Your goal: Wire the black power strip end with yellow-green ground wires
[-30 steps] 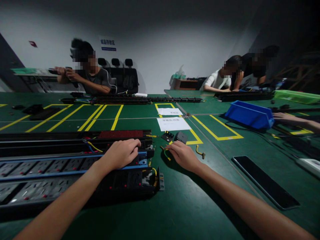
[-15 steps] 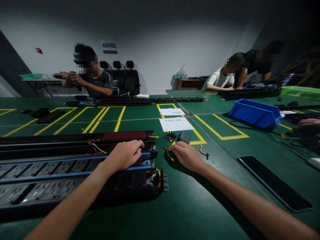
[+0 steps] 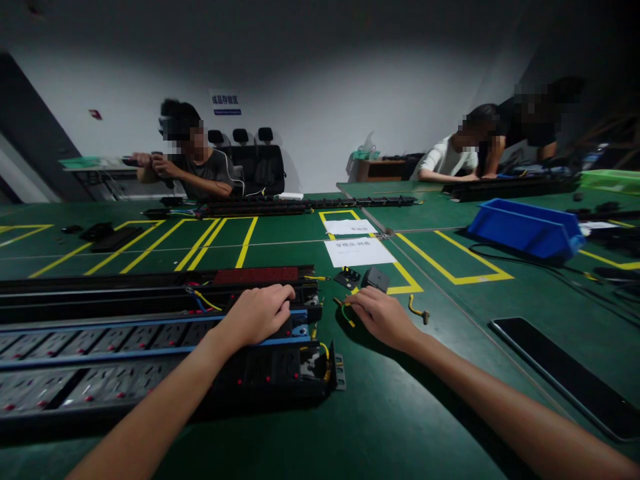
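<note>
Several long socket strips (image 3: 120,339) lie side by side at the left, with wires and brackets at their right ends. My left hand (image 3: 263,312) rests on the strips near those ends, fingers curled over an edge; whether it grips anything is hidden. To the right, my right hand (image 3: 383,315) has its fingertips closed on a short green-yellow wire (image 3: 349,316) just above the table. Beyond that hand sit a small black box (image 3: 375,279) and a black plate (image 3: 347,276). Another short yellow wire (image 3: 418,309) lies to its right.
A black phone (image 3: 565,373) lies at the right. Farther back are a blue bin (image 3: 525,227), black cables, white paper sheets (image 3: 357,252) and yellow tape outlines. Across the green table (image 3: 400,413), people work near more black strips (image 3: 300,205).
The view has shifted slightly, so the scene sits a little farther right. Both hands keep nearly the same places relative to the strips and the wire.
</note>
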Action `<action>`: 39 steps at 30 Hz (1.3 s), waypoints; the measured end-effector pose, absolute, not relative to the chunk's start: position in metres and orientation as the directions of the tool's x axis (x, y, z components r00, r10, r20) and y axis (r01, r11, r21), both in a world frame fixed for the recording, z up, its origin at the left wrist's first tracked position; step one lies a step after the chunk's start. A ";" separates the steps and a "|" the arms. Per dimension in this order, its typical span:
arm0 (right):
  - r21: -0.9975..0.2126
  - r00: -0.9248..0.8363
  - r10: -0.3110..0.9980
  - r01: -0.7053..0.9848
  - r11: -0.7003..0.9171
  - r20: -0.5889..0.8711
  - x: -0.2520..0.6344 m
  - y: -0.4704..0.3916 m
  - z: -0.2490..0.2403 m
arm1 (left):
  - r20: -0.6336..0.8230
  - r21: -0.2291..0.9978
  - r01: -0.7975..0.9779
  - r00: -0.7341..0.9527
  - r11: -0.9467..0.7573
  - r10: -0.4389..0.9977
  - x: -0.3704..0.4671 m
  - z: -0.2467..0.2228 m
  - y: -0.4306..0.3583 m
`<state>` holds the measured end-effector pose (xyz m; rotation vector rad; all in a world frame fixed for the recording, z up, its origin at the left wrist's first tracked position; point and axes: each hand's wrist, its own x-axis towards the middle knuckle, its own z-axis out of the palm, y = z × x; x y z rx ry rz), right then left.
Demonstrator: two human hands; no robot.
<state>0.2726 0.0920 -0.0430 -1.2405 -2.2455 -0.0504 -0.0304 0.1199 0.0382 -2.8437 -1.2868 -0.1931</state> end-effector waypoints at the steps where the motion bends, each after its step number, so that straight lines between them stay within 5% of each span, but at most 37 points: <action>1: -0.235 -0.408 0.768 0.788 0.570 0.493 0.273 0.092 -0.043 | 0.121 0.039 0.748 0.655 -0.663 0.746 -0.030 0.038 0.120; 39: -0.220 -0.428 0.751 0.776 0.590 0.503 0.270 0.092 -0.043 | 0.155 0.055 0.746 0.650 -0.664 0.744 -0.033 0.032 0.120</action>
